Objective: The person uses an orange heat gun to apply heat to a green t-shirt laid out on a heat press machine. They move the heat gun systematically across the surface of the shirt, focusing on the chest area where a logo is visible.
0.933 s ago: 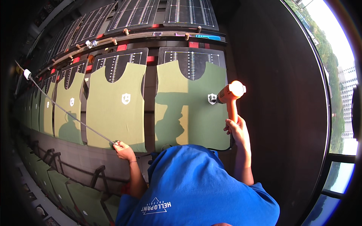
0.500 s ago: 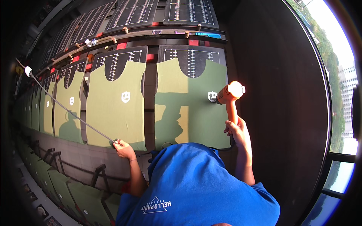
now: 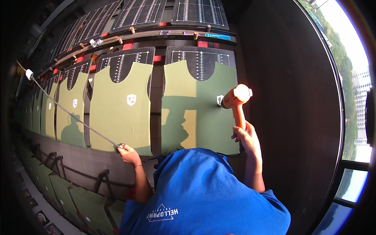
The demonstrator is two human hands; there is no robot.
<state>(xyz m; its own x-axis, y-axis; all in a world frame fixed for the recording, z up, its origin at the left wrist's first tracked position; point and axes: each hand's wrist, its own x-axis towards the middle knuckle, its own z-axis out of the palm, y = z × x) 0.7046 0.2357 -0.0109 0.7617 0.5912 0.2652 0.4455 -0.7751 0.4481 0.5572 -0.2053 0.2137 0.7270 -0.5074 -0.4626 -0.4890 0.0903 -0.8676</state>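
The person's left hand (image 3: 129, 154) curls into a grip, well apart from the right hand (image 3: 247, 137), which grips farther forward.

rows of ruled black boards (image 3: 211, 58) bearing green shirt panels (image 3: 117, 117) show this is a garment workshop.

A blue short-sleeved T-shirt (image 3: 211, 188) bears a white triangular print (image 3: 162, 213), with a thin wristband (image 3: 138, 165) on the left.

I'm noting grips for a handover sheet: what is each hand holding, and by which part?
Right hand: the heat gun, by its handle, near the bottom. Left hand: the grey cord, at the lower end of its slanting stretch.
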